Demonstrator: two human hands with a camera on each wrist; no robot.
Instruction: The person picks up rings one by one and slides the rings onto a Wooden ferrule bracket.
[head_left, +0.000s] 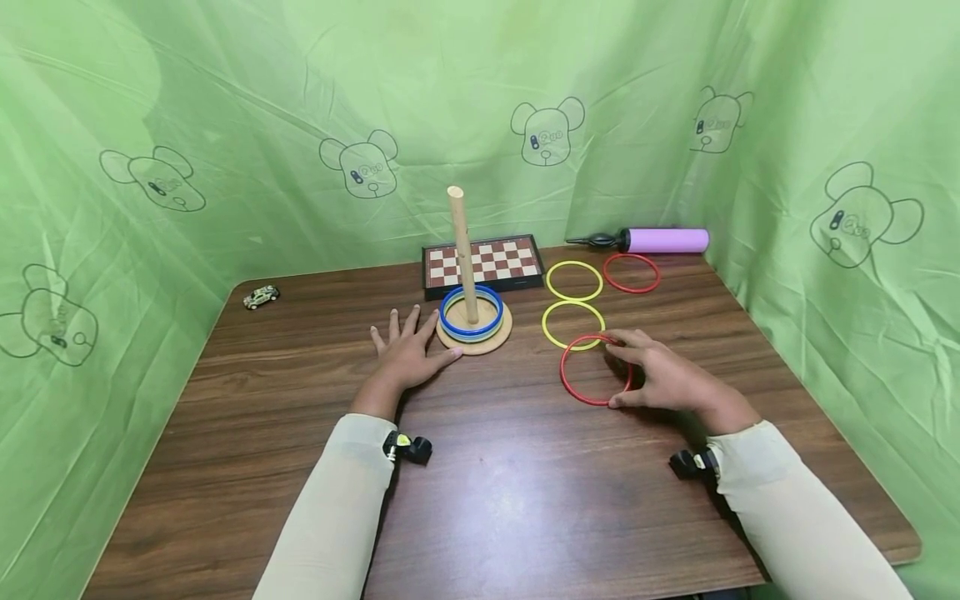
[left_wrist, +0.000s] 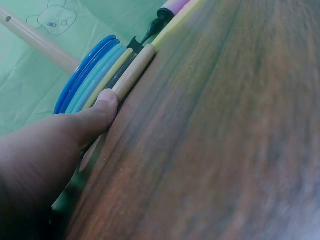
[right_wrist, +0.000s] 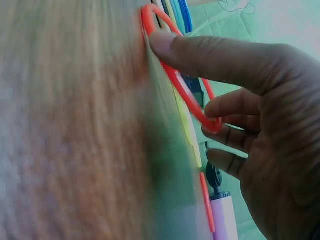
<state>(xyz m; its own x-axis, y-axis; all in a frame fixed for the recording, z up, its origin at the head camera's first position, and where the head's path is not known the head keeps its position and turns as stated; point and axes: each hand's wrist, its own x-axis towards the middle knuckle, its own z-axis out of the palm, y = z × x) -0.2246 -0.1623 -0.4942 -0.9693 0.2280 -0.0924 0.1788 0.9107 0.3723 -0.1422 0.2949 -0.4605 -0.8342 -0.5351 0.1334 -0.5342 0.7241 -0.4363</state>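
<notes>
A round wooden stand [head_left: 495, 339] with an upright peg [head_left: 462, 250] bears a stack of rings, blue rings [left_wrist: 71, 85] on top and light blue, yellow and dark ones under them. My left hand [head_left: 405, 360] lies on the table left of the stand, fingers spread, thumb touching the base's edge. My right hand [head_left: 667, 375] holds a red ring [head_left: 562, 372] by its right side, between thumb and fingers. In the head view this ring overlaps the nearer yellow ring [head_left: 543, 325]; whether it touches the table I cannot tell.
Behind the stand lies a checkered game board [head_left: 501, 260]. Another yellow ring [head_left: 548, 282] and a second red ring [head_left: 659, 273] lie at the back right, near a purple hand pump [head_left: 667, 241]. A toy car [head_left: 261, 297] stands at the far left. Green curtains [head_left: 450, 100] surround the table.
</notes>
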